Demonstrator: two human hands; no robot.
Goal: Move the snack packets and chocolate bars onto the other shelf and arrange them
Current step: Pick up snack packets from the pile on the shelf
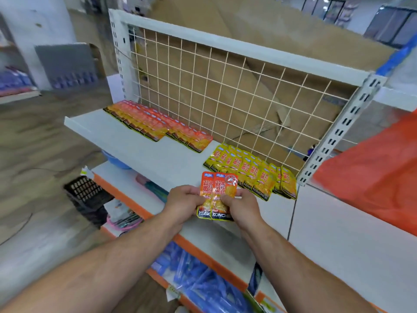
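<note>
We grasp with left hand [184, 201] and right hand [242, 207] two orange packets [217, 194], maybe more behind, reading "KONCHE", near the shelf [135, 141] with one orange row [158, 125] and one yellow row [252, 175].

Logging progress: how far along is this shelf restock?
Done: an orange packet row and a yellow packet row lie at the back of the white shelf. In hand: left hand and right hand grip a pair of orange packets. Left: placing those; no chocolate bars in view.
</note>
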